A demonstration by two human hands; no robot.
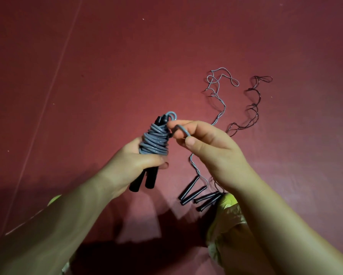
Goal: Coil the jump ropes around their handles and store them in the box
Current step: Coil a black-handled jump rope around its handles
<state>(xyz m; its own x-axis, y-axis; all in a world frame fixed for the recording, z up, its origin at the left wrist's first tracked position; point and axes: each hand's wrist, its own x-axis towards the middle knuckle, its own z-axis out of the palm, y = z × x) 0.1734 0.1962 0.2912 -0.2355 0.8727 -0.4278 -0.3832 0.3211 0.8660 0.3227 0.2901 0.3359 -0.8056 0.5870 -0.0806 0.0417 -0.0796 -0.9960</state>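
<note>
Finishing the coil: left hand (131,165) grips the black handles (144,180) under the wound grey rope (153,141); right hand (206,147) pinches its last loop (181,130) beside them, which I judge needs tucking in next.

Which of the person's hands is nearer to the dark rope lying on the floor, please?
Right. The right hand hovers just beside the dark rope; the left hand sits farther away, gripping the grey coil.
</note>
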